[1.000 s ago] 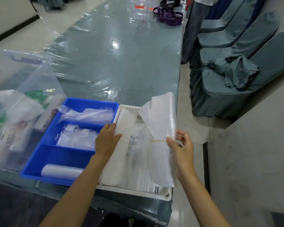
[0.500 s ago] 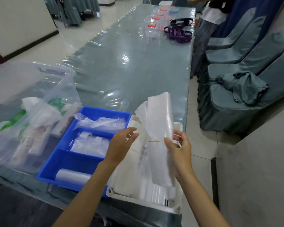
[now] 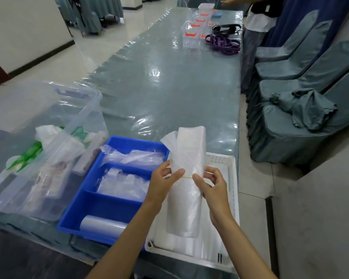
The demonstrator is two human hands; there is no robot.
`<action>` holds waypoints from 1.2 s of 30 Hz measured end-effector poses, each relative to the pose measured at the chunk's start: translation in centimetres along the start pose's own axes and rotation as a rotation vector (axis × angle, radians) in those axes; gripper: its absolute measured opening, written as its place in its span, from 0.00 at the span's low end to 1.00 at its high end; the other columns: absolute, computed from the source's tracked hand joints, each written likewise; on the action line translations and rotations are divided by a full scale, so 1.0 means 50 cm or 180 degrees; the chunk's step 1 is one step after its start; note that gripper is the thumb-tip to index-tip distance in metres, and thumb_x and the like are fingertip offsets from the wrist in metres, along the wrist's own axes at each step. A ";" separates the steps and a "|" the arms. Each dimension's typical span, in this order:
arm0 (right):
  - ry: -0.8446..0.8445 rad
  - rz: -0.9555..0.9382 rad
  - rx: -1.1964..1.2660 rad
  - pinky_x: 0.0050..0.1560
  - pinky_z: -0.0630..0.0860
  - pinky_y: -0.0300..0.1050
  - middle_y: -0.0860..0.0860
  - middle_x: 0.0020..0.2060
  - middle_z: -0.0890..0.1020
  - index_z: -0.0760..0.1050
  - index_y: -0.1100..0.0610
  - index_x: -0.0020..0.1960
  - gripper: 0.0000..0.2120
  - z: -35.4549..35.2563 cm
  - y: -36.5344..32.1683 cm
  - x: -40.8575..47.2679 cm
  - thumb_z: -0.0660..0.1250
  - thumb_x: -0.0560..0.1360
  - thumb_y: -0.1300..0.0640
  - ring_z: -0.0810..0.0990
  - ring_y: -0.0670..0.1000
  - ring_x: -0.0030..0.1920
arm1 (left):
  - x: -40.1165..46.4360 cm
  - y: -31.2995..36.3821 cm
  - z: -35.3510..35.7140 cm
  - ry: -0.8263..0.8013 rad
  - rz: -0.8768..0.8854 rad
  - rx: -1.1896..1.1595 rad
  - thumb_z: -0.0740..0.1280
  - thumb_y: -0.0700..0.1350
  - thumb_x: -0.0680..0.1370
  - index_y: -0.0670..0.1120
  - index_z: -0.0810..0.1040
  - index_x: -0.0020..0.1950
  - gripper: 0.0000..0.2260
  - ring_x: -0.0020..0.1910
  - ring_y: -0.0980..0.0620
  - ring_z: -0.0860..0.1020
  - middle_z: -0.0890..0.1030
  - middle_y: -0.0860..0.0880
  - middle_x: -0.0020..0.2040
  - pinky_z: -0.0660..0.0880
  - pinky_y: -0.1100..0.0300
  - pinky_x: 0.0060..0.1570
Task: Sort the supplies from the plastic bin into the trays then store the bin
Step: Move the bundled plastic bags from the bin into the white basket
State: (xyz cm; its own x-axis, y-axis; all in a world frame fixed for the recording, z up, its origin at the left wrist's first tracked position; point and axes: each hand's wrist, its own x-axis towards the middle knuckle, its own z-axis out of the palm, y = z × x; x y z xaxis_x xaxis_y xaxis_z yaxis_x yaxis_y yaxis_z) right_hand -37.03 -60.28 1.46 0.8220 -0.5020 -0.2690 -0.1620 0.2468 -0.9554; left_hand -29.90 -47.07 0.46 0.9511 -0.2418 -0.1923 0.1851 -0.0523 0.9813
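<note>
A bundle of clear plastic bags [image 3: 186,158], tied round its middle with a thin rubber band, stands upright above the white tray [image 3: 233,198]. My left hand [image 3: 162,183] grips its left side and my right hand [image 3: 208,184] pinches its right side at the band. Left of the white tray sits a blue divided tray [image 3: 93,202] with bagged supplies in the two far compartments and a white roll [image 3: 103,225] in the near one. The clear plastic bin [image 3: 48,109] at the far left holds several packets and green-and-white items.
The long table [image 3: 169,87] is covered in glossy plastic sheet. Small clear boxes with orange clips [image 3: 191,33] and purple straps [image 3: 223,44] lie at its far end beside a standing person [image 3: 258,23]. Covered chairs [image 3: 302,109] line the right side.
My left hand left the white tray and took hold of the bag bundle's left side. The bundle now stands more upright between both hands. The view has tilted up and shifted.
</note>
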 end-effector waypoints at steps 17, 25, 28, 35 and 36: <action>0.0809 0.0110 -0.1853 0.66 0.72 0.49 0.45 0.61 0.75 0.71 0.48 0.63 0.21 -0.040 0.172 -0.037 0.73 0.73 0.53 0.73 0.46 0.61 | 0.072 -0.049 -0.084 -0.0216 0.0184 0.0898 0.74 0.48 0.72 0.52 0.74 0.63 0.20 0.51 0.55 0.79 0.79 0.54 0.52 0.77 0.57 0.50; 0.0975 0.0407 -0.2205 0.68 0.62 0.44 0.47 0.69 0.64 0.63 0.50 0.72 0.38 -0.011 0.232 -0.057 0.78 0.67 0.53 0.62 0.47 0.68 | 0.075 -0.075 -0.100 -0.0434 0.0285 0.1127 0.73 0.47 0.73 0.53 0.74 0.62 0.19 0.48 0.53 0.79 0.80 0.52 0.50 0.79 0.50 0.51; 0.1085 0.0312 -0.2225 0.67 0.65 0.42 0.45 0.65 0.66 0.66 0.49 0.69 0.34 -0.005 0.240 -0.054 0.78 0.67 0.58 0.64 0.44 0.63 | 0.076 -0.080 -0.112 -0.0465 0.0206 0.1079 0.73 0.48 0.73 0.51 0.75 0.62 0.19 0.49 0.52 0.80 0.80 0.52 0.50 0.79 0.48 0.51; 0.1296 0.0534 -0.1574 0.61 0.77 0.49 0.48 0.53 0.80 0.74 0.55 0.58 0.15 -0.003 0.239 -0.054 0.72 0.73 0.59 0.78 0.45 0.49 | 0.070 -0.075 -0.126 -0.0443 0.0252 0.1115 0.72 0.47 0.74 0.53 0.73 0.62 0.18 0.49 0.55 0.79 0.80 0.55 0.51 0.79 0.54 0.50; 0.1326 0.0523 -0.1512 0.60 0.77 0.47 0.48 0.52 0.80 0.75 0.55 0.58 0.14 -0.004 0.238 -0.056 0.72 0.74 0.59 0.77 0.44 0.48 | 0.069 -0.075 -0.126 -0.0436 0.0243 0.1120 0.72 0.47 0.74 0.52 0.73 0.62 0.18 0.49 0.55 0.79 0.80 0.54 0.51 0.79 0.54 0.50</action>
State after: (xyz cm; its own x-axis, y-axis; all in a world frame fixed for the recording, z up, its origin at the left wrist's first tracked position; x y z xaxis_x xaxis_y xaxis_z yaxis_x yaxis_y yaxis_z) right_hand -41.35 -56.10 -9.16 0.5010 -0.7917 -0.3497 -0.5698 0.0024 -0.8218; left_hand -25.74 -41.60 -3.84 0.9125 -0.3840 -0.1410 -0.0038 -0.3527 0.9357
